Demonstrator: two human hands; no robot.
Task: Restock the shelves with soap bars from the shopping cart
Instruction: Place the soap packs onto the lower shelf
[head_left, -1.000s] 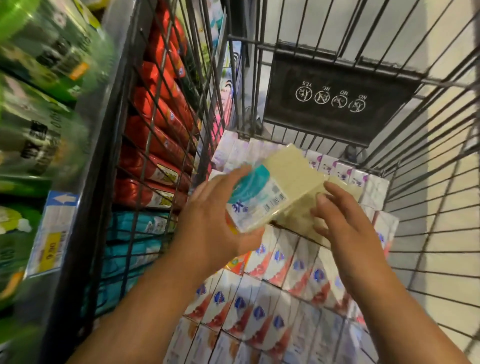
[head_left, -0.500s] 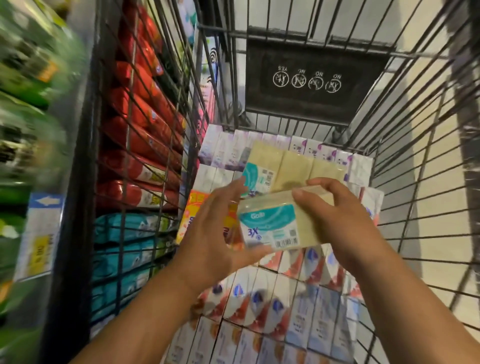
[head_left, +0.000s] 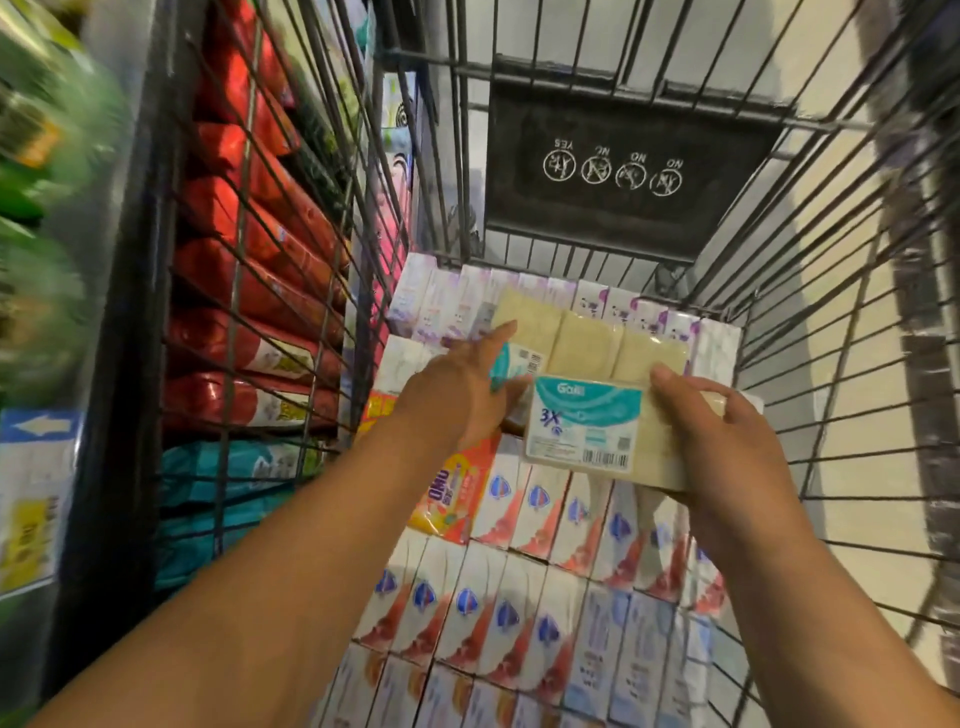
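**Soap pack lifted over the cart**

My right hand (head_left: 727, 457) is clamped on a soap pack (head_left: 587, 434): a flat, rectangular block of pale yellow bars under glossy clear wrap, with a teal and white label reading "3X" and a barcode at its lower edge. My thumb lies across the top right corner, my fingers are underneath, and the pack hangs above the boxes in the cart. My left hand (head_left: 462, 395) is just beside its left end, fingers spread and stretched toward a second pack (head_left: 587, 340) lying flat further in; whether it grips that one or only touches it I cannot tell. The second pack shows three cream bars side by side under the same shiny film, with a teal label at its left end partly behind my fingers.

Under both packs the cart (head_left: 810, 291) floor is tiled with cardboard soap boxes (head_left: 519, 613), white with a blue shield and red swirl, in tight rows. Lilac and white boxes (head_left: 447, 301) line the far end, and an orange packet (head_left: 452, 493) lies under my left wrist. The cart's thin wire walls rise all around, with a dark panel (head_left: 623, 166) of round white icons at the far end. Through the left wires I see shelves (head_left: 111, 364) of red packs (head_left: 249, 270) stacked above teal packs (head_left: 228, 483), and blurred green goods at the edge.
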